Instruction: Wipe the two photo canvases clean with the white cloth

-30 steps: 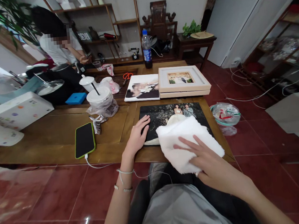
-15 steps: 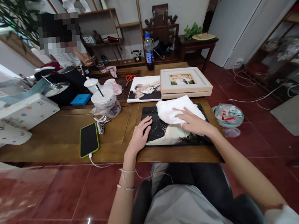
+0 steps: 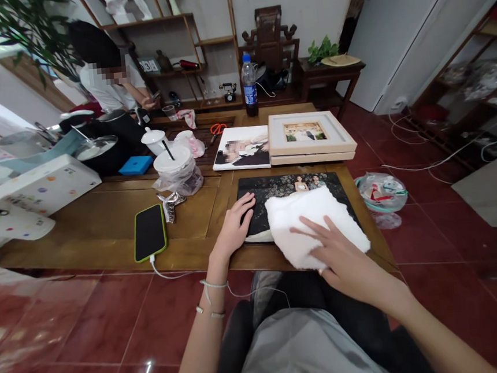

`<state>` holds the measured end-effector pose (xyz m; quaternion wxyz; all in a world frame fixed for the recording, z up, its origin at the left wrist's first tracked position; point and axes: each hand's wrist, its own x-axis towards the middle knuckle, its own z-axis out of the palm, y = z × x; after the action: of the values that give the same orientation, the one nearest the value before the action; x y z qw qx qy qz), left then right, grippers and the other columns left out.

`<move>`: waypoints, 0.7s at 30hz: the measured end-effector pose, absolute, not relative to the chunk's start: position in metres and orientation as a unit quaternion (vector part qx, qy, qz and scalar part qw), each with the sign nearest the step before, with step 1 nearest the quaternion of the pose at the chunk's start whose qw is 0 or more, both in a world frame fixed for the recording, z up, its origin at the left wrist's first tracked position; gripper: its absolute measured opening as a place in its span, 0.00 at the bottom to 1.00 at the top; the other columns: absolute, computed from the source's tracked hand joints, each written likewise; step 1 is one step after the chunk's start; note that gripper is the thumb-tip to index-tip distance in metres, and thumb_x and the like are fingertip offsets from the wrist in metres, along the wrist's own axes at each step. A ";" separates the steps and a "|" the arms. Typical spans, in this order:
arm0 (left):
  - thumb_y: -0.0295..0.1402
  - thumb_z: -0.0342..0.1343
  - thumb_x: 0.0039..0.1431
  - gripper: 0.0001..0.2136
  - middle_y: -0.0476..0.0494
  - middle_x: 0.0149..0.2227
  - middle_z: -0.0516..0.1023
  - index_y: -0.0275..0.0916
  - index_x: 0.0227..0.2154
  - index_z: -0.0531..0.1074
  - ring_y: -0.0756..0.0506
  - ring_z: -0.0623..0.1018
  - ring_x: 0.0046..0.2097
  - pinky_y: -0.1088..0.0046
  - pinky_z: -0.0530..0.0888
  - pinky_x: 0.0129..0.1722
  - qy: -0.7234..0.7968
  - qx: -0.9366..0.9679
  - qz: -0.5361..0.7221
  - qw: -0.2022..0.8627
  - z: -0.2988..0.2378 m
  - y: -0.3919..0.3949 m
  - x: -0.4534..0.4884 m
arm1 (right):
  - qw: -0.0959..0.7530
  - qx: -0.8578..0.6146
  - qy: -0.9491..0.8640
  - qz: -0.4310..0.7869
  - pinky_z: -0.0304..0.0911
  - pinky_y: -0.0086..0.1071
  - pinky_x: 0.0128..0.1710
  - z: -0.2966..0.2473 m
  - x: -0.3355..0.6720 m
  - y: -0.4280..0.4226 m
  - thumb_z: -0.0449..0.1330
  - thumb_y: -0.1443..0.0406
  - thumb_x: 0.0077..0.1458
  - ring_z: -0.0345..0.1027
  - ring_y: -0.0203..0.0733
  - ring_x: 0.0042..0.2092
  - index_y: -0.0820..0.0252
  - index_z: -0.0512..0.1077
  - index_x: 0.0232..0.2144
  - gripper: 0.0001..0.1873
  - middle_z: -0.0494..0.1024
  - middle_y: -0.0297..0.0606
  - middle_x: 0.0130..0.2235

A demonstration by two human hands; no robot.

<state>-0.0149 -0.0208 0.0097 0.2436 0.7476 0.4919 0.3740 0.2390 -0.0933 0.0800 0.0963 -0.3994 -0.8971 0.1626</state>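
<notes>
A dark photo panel (image 3: 258, 200) lies flat near the front edge of the table, its picture showing two people at the top. Spread over its lower right part is a white cloth (image 3: 290, 217), which hangs a little past the panel's near edge. My right hand (image 3: 342, 259) rests on the cloth with fingers spread, pressing it from above. At the panel's left edge, my left hand (image 3: 236, 222) lies with its fingertips on the surface, fingers stretched out. The part of the picture under the cloth is hidden.
Behind the panel lie a white-edged photo print (image 3: 239, 149) and stacked light wooden frames (image 3: 344, 143). A cola bottle (image 3: 249, 88) stands farther back. To the left are a charging phone (image 3: 149, 233), a bagged cup (image 3: 177, 169) and a blue box (image 3: 135, 165). A person (image 3: 113, 82) sits beyond.
My right hand has drawn the white cloth down toward me and slightly right, uncovering the two pictured people at the panel's top. My left hand has stayed in place.
</notes>
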 end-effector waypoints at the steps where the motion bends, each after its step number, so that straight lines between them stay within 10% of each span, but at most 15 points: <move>1: 0.33 0.44 0.63 0.15 0.42 0.58 0.66 0.43 0.51 0.68 0.44 0.62 0.62 0.56 0.57 0.60 0.492 0.748 0.373 0.244 0.010 -0.021 -0.015 | 0.083 -0.400 -0.896 0.172 0.32 0.61 0.62 0.083 0.240 -0.101 0.48 0.79 0.36 0.36 0.50 0.66 0.59 0.73 0.29 0.20 0.58 0.36 0.62; 21: 0.33 0.44 0.64 0.15 0.42 0.58 0.67 0.42 0.51 0.69 0.45 0.62 0.62 0.58 0.59 0.60 0.474 0.758 0.383 0.232 0.011 -0.020 -0.016 | 0.130 -0.436 -0.881 0.131 0.35 0.56 0.62 0.064 0.221 0.018 0.49 0.71 0.52 0.42 0.47 0.65 0.63 0.70 0.46 0.19 0.66 0.48 0.57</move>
<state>-0.0163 -0.0202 0.0107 0.2323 0.7581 0.4739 0.3832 0.2210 0.0179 0.0641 0.1305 -0.4356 -0.8809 0.1311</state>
